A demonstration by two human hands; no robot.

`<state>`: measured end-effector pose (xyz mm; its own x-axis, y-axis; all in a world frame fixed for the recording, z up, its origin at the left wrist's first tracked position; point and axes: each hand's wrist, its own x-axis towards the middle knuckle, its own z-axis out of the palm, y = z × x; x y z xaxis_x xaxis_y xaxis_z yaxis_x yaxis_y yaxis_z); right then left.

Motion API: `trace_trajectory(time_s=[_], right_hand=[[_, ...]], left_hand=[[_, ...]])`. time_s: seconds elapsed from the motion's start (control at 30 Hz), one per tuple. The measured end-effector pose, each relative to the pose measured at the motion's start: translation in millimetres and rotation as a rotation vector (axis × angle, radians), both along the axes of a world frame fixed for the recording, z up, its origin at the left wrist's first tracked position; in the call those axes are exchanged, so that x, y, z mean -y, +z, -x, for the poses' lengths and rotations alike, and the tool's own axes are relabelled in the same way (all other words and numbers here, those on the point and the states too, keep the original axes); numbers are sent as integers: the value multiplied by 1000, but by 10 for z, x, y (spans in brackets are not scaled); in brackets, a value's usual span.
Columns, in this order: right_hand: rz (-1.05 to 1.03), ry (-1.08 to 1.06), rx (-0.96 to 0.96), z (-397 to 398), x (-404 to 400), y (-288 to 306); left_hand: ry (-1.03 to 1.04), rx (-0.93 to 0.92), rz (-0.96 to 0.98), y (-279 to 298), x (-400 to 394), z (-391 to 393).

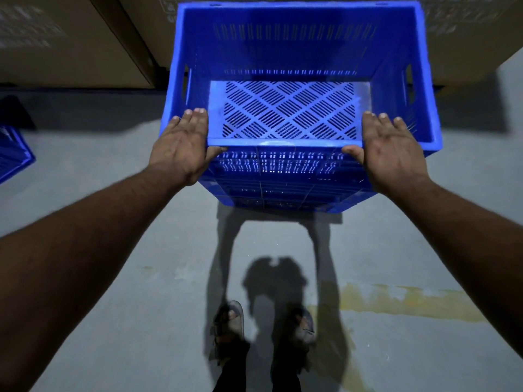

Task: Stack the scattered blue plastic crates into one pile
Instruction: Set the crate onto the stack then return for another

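Blue crate [297,66] on top of a pile, both hands laid over its near rim.

Left hand [181,145] and right hand [392,148] rest on the near corners of the top crate, fingers straight and reaching inside over the rim, thumbs under the lip on the outer wall; neither hand curls round it. The crate sits on the pile of crates [285,190], whose slotted walls show just below the hands, standing on the grey floor [113,250] at 12 o'clock from the person's sandalled feet [263,326]. Brown cardboard boxes [70,38] stand close behind the pile from 10 to 2 o'clock; their printing is too blurred to read. Another blue crate [12,154] lies on the floor at 9 o'clock, well apart. A yellow stain [396,301] marks the floor at 4 o'clock.
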<state>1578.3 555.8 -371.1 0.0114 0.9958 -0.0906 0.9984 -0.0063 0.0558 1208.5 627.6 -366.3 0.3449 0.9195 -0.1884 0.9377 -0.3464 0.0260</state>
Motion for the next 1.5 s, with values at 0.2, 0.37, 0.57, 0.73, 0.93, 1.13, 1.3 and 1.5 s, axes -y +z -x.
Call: trace_trajectory(time_s=[0.2, 0.37, 0.57, 0.73, 0.93, 1.13, 1.3, 1.5], right_hand=[[19, -1, -12, 54, 136, -23], [55, -7, 49, -54, -113, 31], [59, -22, 19, 101, 94, 11], [107, -60, 47, 87, 81, 136], [118, -70, 157, 198, 240, 216], [85, -10, 214, -35, 72, 198], [98, 47, 247, 43, 238, 184], [5, 51, 189, -46, 120, 140]], left_hand=[[-5, -14, -1, 17, -79, 21], [46, -18, -15, 29, 143, -43], [21, -45, -9, 64, 4, 81], [6, -41, -11, 76, 35, 74], [-13, -27, -27, 59, -41, 34], [-3, -42, 11, -10, 24, -113], [-27, -48, 74, 9, -66, -14], [-8, -78, 128, 96, 94, -36]])
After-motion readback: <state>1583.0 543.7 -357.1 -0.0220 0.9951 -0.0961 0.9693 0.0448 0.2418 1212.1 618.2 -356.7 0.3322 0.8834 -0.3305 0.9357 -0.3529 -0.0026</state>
